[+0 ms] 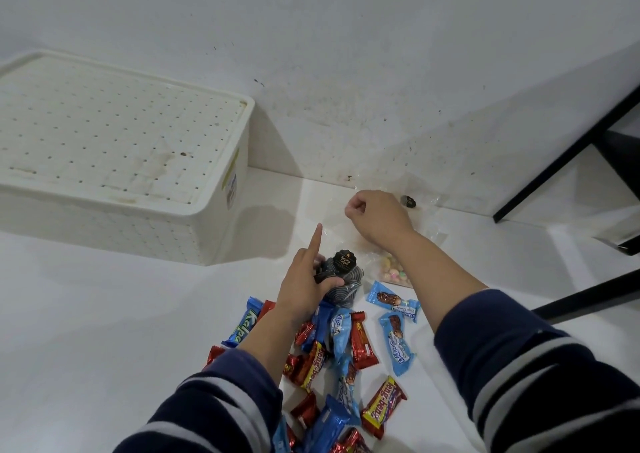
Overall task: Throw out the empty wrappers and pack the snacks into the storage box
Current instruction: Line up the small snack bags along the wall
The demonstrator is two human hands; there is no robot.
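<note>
A white storage box (214, 230) with its perforated lid (104, 133) on stands at the left against the wall. My left hand (308, 286) holds a dark swirl-patterned snack bag (348, 281), thumb on it and index finger pointing up. My right hand (375, 215) is curled, pinching a crumpled clear plastic wrapper (433, 232) near the wall. Under my right forearm lies a clear bag of pastel candies (393, 272). A pile of several blue, red and yellow wrapped snack bars (346, 355) lies in front of me.
A small dark object (408, 202) sits by the wall beyond my right hand. Black furniture legs (554, 161) slant across the right side. The white wall runs along the back.
</note>
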